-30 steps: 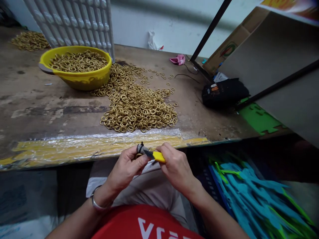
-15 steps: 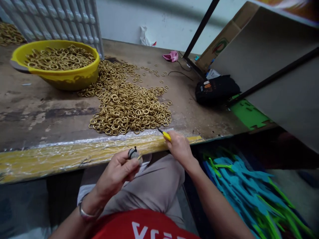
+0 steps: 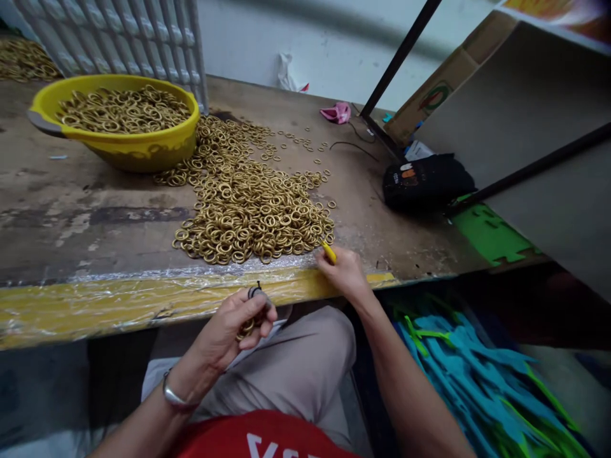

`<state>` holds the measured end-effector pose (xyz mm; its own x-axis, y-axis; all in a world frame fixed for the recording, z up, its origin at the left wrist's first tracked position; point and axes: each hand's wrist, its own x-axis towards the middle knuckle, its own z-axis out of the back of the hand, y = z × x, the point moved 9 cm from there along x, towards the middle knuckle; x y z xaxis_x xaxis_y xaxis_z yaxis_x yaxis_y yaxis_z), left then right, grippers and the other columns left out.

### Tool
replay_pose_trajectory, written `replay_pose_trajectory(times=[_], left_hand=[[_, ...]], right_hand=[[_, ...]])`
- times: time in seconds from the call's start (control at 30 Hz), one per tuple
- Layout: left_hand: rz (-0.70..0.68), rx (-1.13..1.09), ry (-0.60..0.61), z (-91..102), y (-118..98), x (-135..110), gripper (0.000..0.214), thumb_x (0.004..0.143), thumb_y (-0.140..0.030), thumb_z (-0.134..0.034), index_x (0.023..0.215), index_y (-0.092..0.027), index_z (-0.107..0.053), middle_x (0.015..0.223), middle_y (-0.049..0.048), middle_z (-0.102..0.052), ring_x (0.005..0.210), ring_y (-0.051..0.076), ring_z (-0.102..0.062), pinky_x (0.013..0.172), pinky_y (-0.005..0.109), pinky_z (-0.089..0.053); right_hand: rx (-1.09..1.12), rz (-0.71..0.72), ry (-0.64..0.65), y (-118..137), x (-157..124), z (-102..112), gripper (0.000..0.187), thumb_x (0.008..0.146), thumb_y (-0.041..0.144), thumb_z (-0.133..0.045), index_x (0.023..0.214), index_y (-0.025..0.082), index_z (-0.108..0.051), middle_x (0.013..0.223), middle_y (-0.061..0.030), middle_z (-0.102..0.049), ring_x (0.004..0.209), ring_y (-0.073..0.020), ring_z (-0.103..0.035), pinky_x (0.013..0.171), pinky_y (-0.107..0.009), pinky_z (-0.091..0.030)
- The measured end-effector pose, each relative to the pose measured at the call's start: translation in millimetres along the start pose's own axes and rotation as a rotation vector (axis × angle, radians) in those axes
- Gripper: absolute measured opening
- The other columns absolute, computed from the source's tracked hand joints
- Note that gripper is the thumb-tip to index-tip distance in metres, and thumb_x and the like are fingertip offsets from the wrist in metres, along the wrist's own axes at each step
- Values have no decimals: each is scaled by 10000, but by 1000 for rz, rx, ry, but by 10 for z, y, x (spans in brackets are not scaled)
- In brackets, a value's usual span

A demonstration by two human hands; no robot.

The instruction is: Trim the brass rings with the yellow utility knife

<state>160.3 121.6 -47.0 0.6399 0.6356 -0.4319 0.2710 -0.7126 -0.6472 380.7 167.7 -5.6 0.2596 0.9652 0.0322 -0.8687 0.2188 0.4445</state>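
My left hand is curled around several brass-coloured rings in its palm, above my lap. A grey wrap with a black band covers the tip of one of its fingers. My right hand grips a small yellow-handled tool at the front right edge of the ring pile. The tool's tip is hard to make out against the rings. The large loose pile of gold rings spreads over the tabletop just beyond both hands.
A yellow basin full of rings stands at the back left, against a ribbed white panel. On the right lie a black pouch and a green foam mat. Blue and green strips fill the space below, right of my leg.
My left hand has turned, so rings in its palm now show. My right hand has shifted slightly, and the tool's dark tip no longer stands out. The whole view has shifted a little.
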Motion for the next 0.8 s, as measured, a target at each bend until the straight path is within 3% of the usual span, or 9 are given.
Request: replay_pose_trajectory(times=[0.07, 0.17, 0.3, 0.47, 0.53, 0.7, 0.8], left_hand=[[2, 1, -13, -38, 5, 37, 286, 804, -353, -733, 736, -94, -634, 611, 31, -601, 420, 30, -413, 327, 115, -192], [-31, -42, 18, -133, -32, 46, 238, 771, -301, -769, 855, -105, -664, 789, 72, -693, 429, 19, -431, 323, 112, -213], [-64, -114, 124, -260, -74, -50, 245, 778, -301, -771, 920, -117, -695, 868, 89, -712, 440, 17, -439, 326, 111, -219], [-50, -138, 164, -332, -82, -171, 286, 740, -321, -807, 898, -101, -717, 823, 63, -672, 438, 11, -423, 326, 119, -214], [-45, -127, 153, -340, -82, -197, 291, 734, -337, -810, 849, -89, -709, 777, 42, -634, 434, 7, -407, 329, 124, -213], [-103, -10, 78, -270, -105, -236, 311, 760, -398, -779, 802, -113, -661, 692, 12, -579, 436, 26, -400, 341, 136, -215], [-163, 133, -1, -220, -155, -264, 325, 784, -434, -748, 790, -132, -629, 555, -33, -501, 423, 42, -370, 358, 142, -223]], right_hand=[[350, -6, 108, 184, -185, -46, 229, 868, 335, -558, 704, 175, -572, 588, 24, -528, 514, -104, -459, 519, -230, -362], [947, -73, 311, 506, -481, -188, 273, 841, 436, -616, 754, 181, -565, 528, 58, -455, 447, -81, -377, 442, -216, -330], [1149, -91, 350, 725, -689, -280, 305, 803, 458, -678, 760, 172, -583, 501, 65, -447, 430, -68, -366, 426, -202, -320], [1152, -89, 365, 785, -811, -379, 307, 831, 474, -654, 795, 175, -595, 549, 42, -509, 452, -78, -406, 437, -205, -334], [1094, -39, 350, 830, -844, -321, 290, 867, 458, -613, 789, 179, -593, 576, 33, -521, 472, -85, -420, 457, -216, -344], [539, 325, 169, 1038, -936, 52, 139, 905, 230, -547, 792, 181, -612, 761, -22, -594, 705, -139, -547, 679, -266, -416], [178, 412, 129, 1066, -995, 88, 113, 843, 114, -550, 906, 176, -621, 843, -44, -618, 746, -164, -567, 676, -272, -414]])
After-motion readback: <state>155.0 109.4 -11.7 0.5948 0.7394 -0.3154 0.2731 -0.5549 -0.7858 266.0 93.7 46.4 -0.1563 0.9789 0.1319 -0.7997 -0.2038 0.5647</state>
